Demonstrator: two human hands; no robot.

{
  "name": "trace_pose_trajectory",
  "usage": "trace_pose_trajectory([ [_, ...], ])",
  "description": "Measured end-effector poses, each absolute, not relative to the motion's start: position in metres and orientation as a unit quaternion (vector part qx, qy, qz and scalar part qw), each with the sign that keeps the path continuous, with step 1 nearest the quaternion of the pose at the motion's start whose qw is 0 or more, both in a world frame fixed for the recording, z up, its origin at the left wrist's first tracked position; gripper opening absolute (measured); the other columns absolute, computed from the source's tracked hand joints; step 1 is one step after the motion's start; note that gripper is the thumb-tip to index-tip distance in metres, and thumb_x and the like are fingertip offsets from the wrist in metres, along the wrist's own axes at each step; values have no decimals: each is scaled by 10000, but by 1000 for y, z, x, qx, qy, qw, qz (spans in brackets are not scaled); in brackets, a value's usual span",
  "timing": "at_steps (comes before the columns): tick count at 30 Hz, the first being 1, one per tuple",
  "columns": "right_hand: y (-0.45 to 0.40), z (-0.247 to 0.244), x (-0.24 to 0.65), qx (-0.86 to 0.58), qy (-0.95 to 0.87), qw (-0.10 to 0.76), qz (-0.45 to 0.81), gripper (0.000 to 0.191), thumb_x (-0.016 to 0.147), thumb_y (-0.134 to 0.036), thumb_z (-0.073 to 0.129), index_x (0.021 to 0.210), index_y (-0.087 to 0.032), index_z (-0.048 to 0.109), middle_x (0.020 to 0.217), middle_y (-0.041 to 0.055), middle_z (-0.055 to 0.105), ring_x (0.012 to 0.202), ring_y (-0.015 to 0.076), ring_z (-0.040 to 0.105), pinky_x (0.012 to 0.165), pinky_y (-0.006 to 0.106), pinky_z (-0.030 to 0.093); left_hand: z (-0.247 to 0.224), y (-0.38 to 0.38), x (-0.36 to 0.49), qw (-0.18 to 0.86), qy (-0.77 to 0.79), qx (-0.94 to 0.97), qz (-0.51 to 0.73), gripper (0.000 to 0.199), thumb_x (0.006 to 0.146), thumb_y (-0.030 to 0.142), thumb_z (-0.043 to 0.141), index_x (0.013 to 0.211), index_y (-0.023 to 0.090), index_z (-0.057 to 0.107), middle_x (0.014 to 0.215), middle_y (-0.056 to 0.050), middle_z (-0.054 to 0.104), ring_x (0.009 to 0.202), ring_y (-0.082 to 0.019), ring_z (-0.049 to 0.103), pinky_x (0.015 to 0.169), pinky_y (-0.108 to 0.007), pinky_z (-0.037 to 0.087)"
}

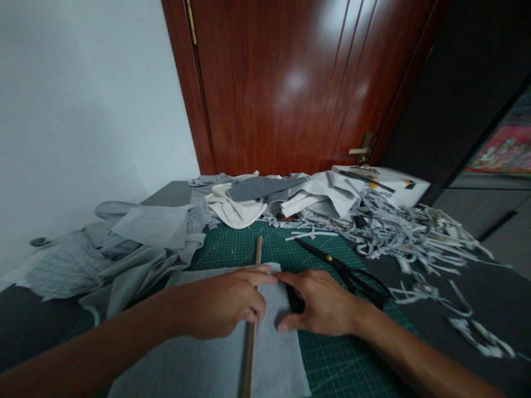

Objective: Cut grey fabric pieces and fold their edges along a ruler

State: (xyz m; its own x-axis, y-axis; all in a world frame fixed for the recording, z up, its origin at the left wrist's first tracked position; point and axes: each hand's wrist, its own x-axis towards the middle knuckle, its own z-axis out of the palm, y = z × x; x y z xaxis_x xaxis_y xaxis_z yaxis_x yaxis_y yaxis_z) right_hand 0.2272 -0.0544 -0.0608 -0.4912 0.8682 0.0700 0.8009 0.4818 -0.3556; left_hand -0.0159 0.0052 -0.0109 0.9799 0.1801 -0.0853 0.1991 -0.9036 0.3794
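A sheet of light grey cloth (276,348) lies flat on a green cutting mat (332,354). Lengthwise across the cloth runs a thin wooden strip (249,359), perhaps a ruler. My left hand (224,301) grips and presses the strip, its lower fingers curled at it and its forefinger stretched to the right. At the cloth's right edge rests my right hand (317,304), thumb and forefinger spread apart on the fabric, its other fingers partly hidden. The right forefinger meets the left fingertips near the cloth's far edge. Black-handled scissors (344,271) lie beyond my right hand.
Grey fabric pieces (153,237) are heaped at left. White and grey scraps (265,193) line the back, with a tangle of cut strips (402,232) at right. Behind these stand a white box (406,190) and a brown door (290,88); a white wall (83,110) rises at left.
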Motion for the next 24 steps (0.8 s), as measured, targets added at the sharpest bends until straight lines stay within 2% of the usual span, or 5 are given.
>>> trace_pose_trajectory([
  [2,-55,-60,227,-491,-850,125,143,845,788,-684,812,1387,-117,628,1063,156,819,925,382,779,736,404,520,-16,2,-11,211,124,970,2,181,859,144,719,1021,224,724,1418,-94,667,1486,-306,466,1279,-457,301],
  [5,-57,-59,227,-500,-845,122,146,909,785,-688,812,1423,-83,583,1091,187,812,948,405,779,757,430,541,-31,-3,-10,230,197,952,54,528,805,260,829,1291,221,627,1516,-138,583,1504,-332,433,1250,-504,340],
  [12,-54,-49,225,-505,-843,92,162,1071,722,-745,810,1481,-50,513,1076,221,806,945,421,771,772,453,561,-51,-2,-23,231,261,937,8,1296,664,665,878,1674,201,212,1755,-208,113,1615,-397,102,1288,-564,188],
  [19,-56,-41,226,-505,-841,47,188,1261,541,-714,913,1557,-119,462,1117,190,796,974,412,755,850,456,548,-42,-4,-19,230,289,925,-87,1445,629,825,791,1689,127,99,1739,-217,-53,1608,-399,-53,1291,-579,72],
  [24,-60,-41,223,-505,-841,13,191,1376,484,-727,914,1588,-77,410,1186,238,776,1045,459,735,914,514,552,-44,-6,-19,244,276,926,-76,1571,526,854,821,1693,172,20,1732,-206,-97,1590,-439,-89,1272,-638,24],
])
